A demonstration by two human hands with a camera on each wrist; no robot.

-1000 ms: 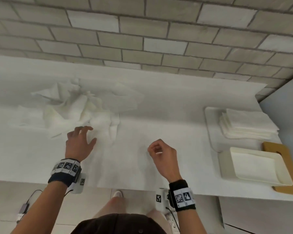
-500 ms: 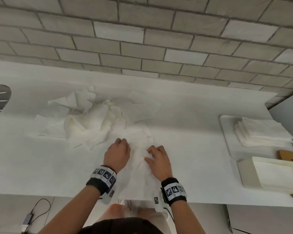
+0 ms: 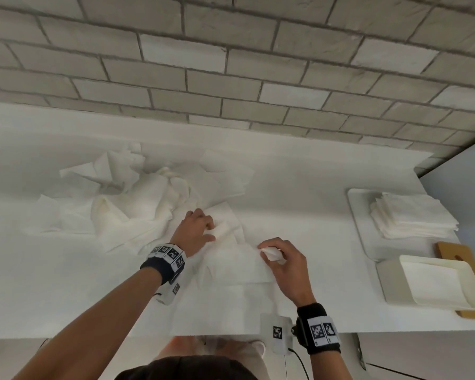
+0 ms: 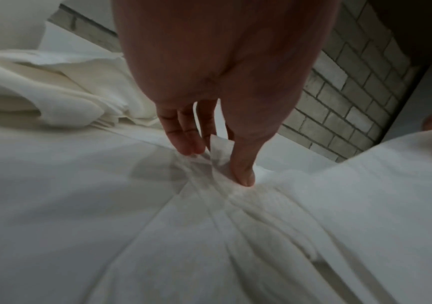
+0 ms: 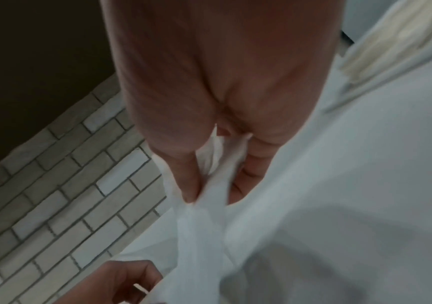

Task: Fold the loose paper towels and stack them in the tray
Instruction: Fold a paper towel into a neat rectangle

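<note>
white counter (image 3: 299, 187) runs under a grey brick wall (image 3: 231, 64), everything sits on it. loose paper towels (image 3: 126, 207) lie heaped on the left half, crumpled, not folded yet. tray (image 3: 359, 229) is far right against the counter end, holding a stack of folded towels (image 3: 414, 218) in its back part; a cream bin (image 3: 439, 283) sits just in front of it on a wooden board (image 3: 455, 253), touching or nearly.

one sheet (image 3: 231, 270) is pulled out of the heap to the front edge, between both hands, rumpled with creases running toward the grips.

left hand (image 3: 195, 231) pinches the sheet's far left corner, thumb (image 4: 243, 170) against fingers (image 4: 183, 142), paper bunched between them. right hand (image 3: 283, 259) has the far right corner nipped between thumb and curled fingers (image 5: 246, 181), a bit of paper poking out above the pinch.

step looks like: spreading/taking the far edge of one sheet, start of a fold. several already done, heap still big, so maybe mid task. next move probably needs both corners brought toward the near edge evenly, edges matched, then a press flat. thin paper, uneven pull could tear or skew it.
</note>
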